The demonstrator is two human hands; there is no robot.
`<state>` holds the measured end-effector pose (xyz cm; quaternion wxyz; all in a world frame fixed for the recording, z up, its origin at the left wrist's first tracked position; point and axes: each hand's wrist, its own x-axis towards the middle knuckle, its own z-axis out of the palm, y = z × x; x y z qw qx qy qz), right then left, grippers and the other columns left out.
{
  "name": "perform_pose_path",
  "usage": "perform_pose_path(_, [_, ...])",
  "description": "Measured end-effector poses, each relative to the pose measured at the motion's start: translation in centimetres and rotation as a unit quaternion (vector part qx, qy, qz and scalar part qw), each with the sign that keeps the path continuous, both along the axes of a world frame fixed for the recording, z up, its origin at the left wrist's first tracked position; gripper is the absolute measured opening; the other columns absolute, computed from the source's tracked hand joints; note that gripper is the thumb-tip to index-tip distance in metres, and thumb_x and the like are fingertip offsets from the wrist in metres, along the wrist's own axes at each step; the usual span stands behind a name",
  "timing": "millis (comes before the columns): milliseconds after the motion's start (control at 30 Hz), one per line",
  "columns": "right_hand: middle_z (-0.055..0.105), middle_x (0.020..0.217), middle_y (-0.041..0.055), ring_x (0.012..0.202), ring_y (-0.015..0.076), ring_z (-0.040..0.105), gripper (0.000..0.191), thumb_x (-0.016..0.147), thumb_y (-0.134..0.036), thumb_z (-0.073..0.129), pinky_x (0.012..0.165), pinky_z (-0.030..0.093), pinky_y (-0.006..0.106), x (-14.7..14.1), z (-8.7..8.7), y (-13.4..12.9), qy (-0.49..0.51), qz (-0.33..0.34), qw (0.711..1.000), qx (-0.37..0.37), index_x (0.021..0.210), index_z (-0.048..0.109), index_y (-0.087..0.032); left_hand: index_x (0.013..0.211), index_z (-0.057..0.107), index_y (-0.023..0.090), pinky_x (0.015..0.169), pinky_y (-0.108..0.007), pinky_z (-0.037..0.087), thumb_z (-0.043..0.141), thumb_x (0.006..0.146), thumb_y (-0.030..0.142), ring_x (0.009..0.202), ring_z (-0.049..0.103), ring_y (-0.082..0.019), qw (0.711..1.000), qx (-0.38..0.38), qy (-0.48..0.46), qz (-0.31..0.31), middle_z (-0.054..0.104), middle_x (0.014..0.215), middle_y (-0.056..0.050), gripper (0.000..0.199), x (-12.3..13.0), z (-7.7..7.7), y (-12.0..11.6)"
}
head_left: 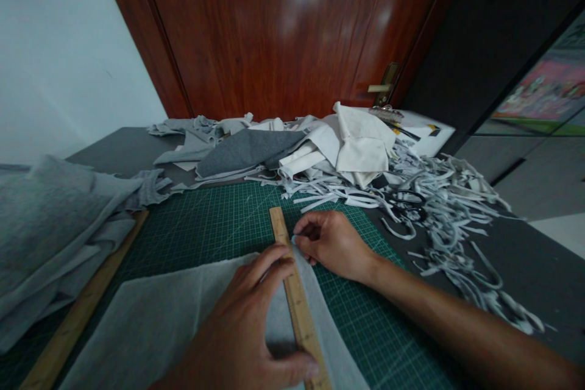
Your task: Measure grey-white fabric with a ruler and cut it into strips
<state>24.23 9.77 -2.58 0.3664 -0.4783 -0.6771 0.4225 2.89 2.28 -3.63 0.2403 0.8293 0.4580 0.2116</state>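
Note:
A light grey sheet of cloth lies on a green gridded cutting mat. Across it, near its right side, runs a wooden ruler, its far end reaching past the cloth. My left hand presses down on this ruler, fingertips towards its middle and thumb nearer to me, spread apart. Just right of the ruler, my right hand has its thumb and forefinger pinched on the far tip of the cloth. A strip of the cloth shows along the ruler's right edge.
Crumpled grey cloth covers a second wooden ruler at the left. Folded cloth pieces lie behind the mat. A tangle of cut strips spreads over the right side, with black scissor-like handles among them. A wooden door stands behind.

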Motion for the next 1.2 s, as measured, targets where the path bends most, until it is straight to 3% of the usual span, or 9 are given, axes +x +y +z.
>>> perform_pose_path(267, [0.066,0.060,-0.0059,0.047,0.0127,0.061,0.014,0.087,-0.008,0.068,0.049,0.047,0.024,0.0,0.2,-0.3,-0.053,0.002,0.998,0.039,0.083,0.072,-0.021,0.148,0.055,0.032,0.124,-0.063,0.046,0.095,0.059,0.030,0.149,0.052,-0.042,1.000,0.011,0.000,-0.006,0.050,0.167,-0.008,0.098,-0.1,-0.1,-0.2])
perform_pose_path(633, [0.070,0.066,-0.0016,0.059,0.0144,0.061,0.022,0.080,0.004,0.070,0.061,0.042,0.026,-0.8,1.9,-0.2,-0.177,0.004,0.975,0.134,0.075,0.076,-0.017,0.148,0.059,0.026,0.125,-0.069,0.042,0.096,0.058,0.035,0.151,0.049,-0.045,1.000,0.000,0.013,0.006,0.050,0.167,-0.012,0.098,0.2,0.1,0.0])
perform_pose_path(1200, [0.062,0.059,-0.0053,0.053,0.0116,0.051,0.024,0.076,0.002,0.063,0.054,0.035,0.025,-0.8,2.2,-3.8,-0.198,0.027,0.970,0.135,0.069,0.069,-0.019,0.150,0.058,0.018,0.128,-0.063,0.040,0.093,0.064,0.047,0.154,0.046,-0.043,0.999,-0.017,0.049,-0.002,0.046,0.169,-0.017,0.098,0.5,1.1,-0.2])
